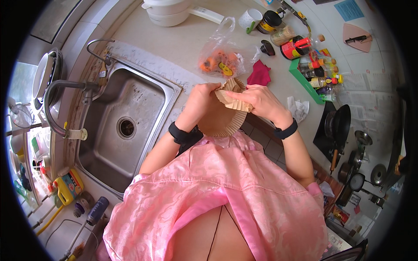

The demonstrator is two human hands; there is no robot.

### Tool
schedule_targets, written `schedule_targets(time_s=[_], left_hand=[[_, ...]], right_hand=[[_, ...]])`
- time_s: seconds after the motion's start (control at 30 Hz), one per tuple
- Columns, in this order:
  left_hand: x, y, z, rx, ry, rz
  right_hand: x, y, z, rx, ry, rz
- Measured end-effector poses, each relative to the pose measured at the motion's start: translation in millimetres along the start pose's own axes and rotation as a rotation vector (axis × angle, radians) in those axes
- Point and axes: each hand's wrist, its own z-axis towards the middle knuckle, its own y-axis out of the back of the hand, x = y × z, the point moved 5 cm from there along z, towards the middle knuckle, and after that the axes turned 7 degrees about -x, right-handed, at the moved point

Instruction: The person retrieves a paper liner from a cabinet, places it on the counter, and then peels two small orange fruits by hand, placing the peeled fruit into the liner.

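A round, brown paper liner with a pleated rim (217,120) is held up in front of my body, just off the countertop's front edge. My left hand (200,99) pinches its left side. On the opposite side, my right hand (265,103) grips the rim, with the index finger stretched across a folded or separate pleated piece on top. Whether this is one liner or several nested ones, I cannot tell. Beyond my hands lie a clear plastic bag (217,62) with orange items inside and a magenta cloth (259,73).
To the left is a steel sink (137,98) with a curved faucet (54,94). A white lidded pan (169,13) stands at the back. Rightward are a mug (250,19), a green box of bottles (305,81), a crumpled white tissue (297,108) and a black wok (341,125).
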Motion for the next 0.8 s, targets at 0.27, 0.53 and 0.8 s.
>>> schedule_targets(time_s=[0.27,0.53,0.8], left_hand=[[-7.0,-42.2,-1.9,-0.022,-0.077,0.020],[-8.4,-72.9,7.4,0.014,-0.002,0.216],[21.4,-114.2,3.0,-0.022,0.386,-0.151]], right_hand=[[-10.1,26.0,-46.1,-0.011,0.055,-0.049],[-57.5,84.3,-148.2,-0.079,-0.061,-0.183],[-203.5,39.5,-242.1,-0.324,-0.565,-0.533]])
